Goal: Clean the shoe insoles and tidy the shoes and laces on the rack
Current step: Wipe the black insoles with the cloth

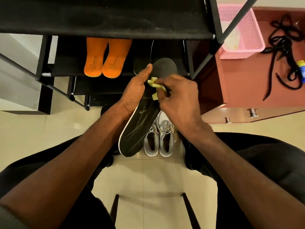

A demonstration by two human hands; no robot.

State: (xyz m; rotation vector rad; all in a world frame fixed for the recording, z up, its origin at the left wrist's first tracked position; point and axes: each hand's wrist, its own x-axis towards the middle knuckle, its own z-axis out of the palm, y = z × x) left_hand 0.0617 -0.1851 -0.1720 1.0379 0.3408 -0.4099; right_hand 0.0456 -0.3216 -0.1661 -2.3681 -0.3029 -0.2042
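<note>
My left hand (134, 91) grips a long black insole (139, 128) with a white edge, held tilted in front of the black shoe rack (105, 17). My right hand (179, 95) pinches a small yellow-green cloth (154, 84) against the insole's upper face. Two orange insoles (105, 58) lie side by side on a lower rack shelf. Another dark insole (152, 52) lies on the same shelf, partly hidden behind the held one. A pair of grey and white sneakers (159, 139) stands on the floor below my hands.
Black laces (282, 52) lie tangled on a reddish cabinet top (239, 86) at the right, next to a pink mesh basket (242, 32) and a blue and yellow bottle (301, 68). The rack's slanted poles cross both sides. I sit on a chair above a beige tiled floor (148, 176).
</note>
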